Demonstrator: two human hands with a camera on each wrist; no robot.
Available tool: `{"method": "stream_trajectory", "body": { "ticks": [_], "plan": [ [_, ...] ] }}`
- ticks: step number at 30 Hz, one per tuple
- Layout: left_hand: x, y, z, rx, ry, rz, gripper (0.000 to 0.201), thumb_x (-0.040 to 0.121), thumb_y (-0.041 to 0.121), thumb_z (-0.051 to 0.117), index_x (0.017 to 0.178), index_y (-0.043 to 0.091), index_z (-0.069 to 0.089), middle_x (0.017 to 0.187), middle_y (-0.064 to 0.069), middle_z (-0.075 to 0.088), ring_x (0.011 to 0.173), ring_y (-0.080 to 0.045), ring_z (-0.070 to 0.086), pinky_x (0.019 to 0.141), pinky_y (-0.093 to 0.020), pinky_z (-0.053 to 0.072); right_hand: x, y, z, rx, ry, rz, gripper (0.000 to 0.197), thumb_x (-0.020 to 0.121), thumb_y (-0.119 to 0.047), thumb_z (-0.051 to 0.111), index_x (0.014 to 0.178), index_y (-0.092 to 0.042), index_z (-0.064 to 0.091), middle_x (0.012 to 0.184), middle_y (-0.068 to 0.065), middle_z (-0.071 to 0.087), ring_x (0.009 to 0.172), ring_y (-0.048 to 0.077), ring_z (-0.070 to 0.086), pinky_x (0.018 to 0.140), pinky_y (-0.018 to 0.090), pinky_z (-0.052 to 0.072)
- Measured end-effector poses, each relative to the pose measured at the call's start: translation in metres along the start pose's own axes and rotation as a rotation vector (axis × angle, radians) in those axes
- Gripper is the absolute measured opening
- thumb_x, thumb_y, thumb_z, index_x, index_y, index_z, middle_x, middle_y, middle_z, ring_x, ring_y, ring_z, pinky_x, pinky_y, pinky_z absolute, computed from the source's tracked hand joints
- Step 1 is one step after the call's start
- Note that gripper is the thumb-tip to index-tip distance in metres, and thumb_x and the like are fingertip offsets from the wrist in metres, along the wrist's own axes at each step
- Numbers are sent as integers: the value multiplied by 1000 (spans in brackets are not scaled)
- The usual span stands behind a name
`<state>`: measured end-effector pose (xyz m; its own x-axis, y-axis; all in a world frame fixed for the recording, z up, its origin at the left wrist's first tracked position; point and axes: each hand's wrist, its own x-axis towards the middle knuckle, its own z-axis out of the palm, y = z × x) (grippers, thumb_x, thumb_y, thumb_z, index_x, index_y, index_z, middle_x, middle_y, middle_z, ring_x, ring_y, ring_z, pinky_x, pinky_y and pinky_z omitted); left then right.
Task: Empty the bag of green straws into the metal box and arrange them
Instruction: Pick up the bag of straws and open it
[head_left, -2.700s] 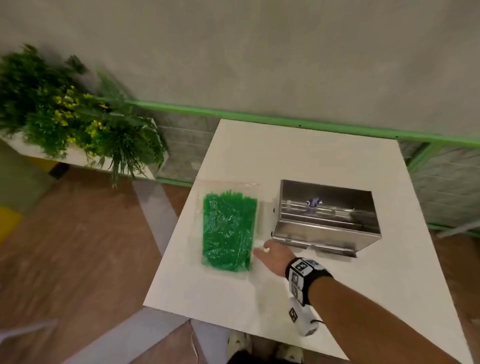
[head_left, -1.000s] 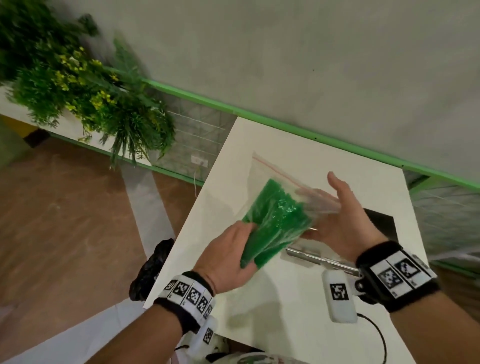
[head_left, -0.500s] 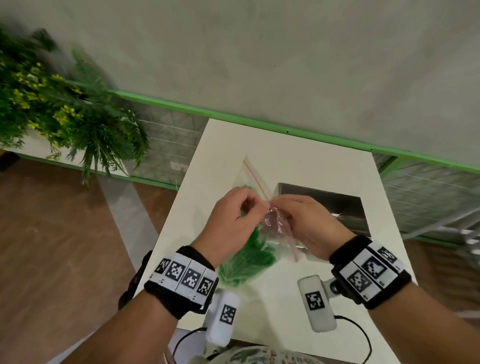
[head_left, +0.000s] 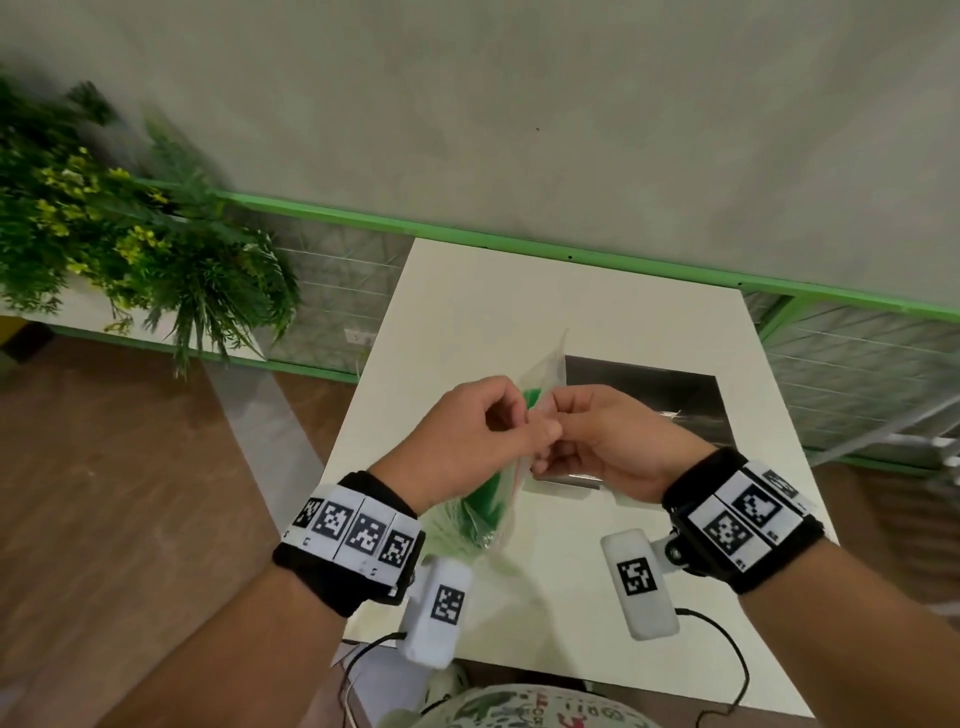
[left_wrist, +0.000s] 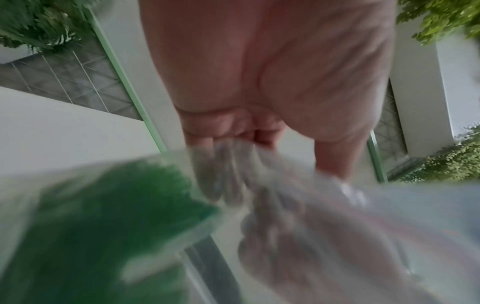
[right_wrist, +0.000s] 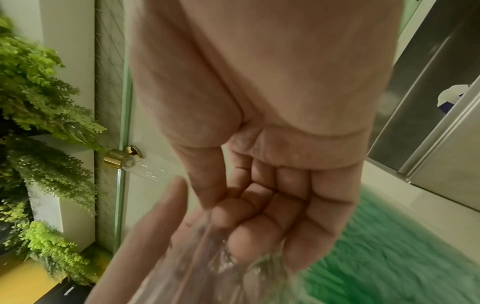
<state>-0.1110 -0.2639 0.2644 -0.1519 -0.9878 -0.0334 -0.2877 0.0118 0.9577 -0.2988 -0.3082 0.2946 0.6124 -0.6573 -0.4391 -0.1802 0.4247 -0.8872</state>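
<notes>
I hold a clear plastic bag (head_left: 545, 371) of green straws (head_left: 485, 506) upright above the white table (head_left: 467, 312). My left hand (head_left: 480, 431) and right hand (head_left: 597, 436) meet at the bag's top edge, and each pinches the clear film there. The straws hang low in the bag, under my left wrist. Blurred green straws (left_wrist: 91, 226) and crumpled film (left_wrist: 228, 164) fill the left wrist view. My right fingers (right_wrist: 272, 205) curl round the film, with the green straws (right_wrist: 376, 246) below them. The metal box (head_left: 649, 400) stands open just behind my right hand.
A leafy plant (head_left: 104, 234) with yellow flowers stands off the table to the left. A green rail (head_left: 571, 249) runs along the wall behind the table. The table's near edge lies under my wrists, with wooden floor (head_left: 104, 519) to the left.
My right hand first reached alone for the bag lying flat on the table. Both hands then lifted it, stood it upright and moved to pinch its top edge.
</notes>
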Motion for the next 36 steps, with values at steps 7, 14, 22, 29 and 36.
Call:
{"method": "stream_trajectory", "body": {
  "ticks": [7,14,22,29,36],
  "plan": [
    [-6,-5,0,-15,-121,-15,34,91,44,69,85,12,65,89,2,78,89,-29,71,90,-52,57,0,12,6,97,47,-40,19,99,-20,54,82,-9,56,73,11,52,67,21,55,68,29,54],
    [-11,-1,8,-87,-94,-72,38,90,36,59,87,-1,65,94,-15,76,96,-42,68,95,-62,53,-1,17,12,136,50,-54,25,102,-23,49,83,-8,56,72,12,51,69,24,55,70,33,55],
    [-12,-1,10,47,-6,18,32,88,33,60,78,3,58,79,-20,69,71,-35,65,75,-48,60,-7,16,14,-56,95,-137,20,99,-18,56,91,0,59,75,15,58,70,23,59,73,34,53],
    [-15,7,10,202,74,89,25,90,8,61,66,5,51,58,-8,46,52,-7,34,51,-22,30,-12,8,17,-335,193,-237,32,98,-14,62,83,15,61,73,17,66,71,27,63,82,48,57],
    [-14,-3,-18,340,209,19,22,87,16,59,68,7,53,65,-13,61,56,-14,45,54,-27,38,-30,6,4,-507,404,-192,26,87,-4,63,62,2,56,68,20,70,58,19,56,63,31,53]
  ]
}}
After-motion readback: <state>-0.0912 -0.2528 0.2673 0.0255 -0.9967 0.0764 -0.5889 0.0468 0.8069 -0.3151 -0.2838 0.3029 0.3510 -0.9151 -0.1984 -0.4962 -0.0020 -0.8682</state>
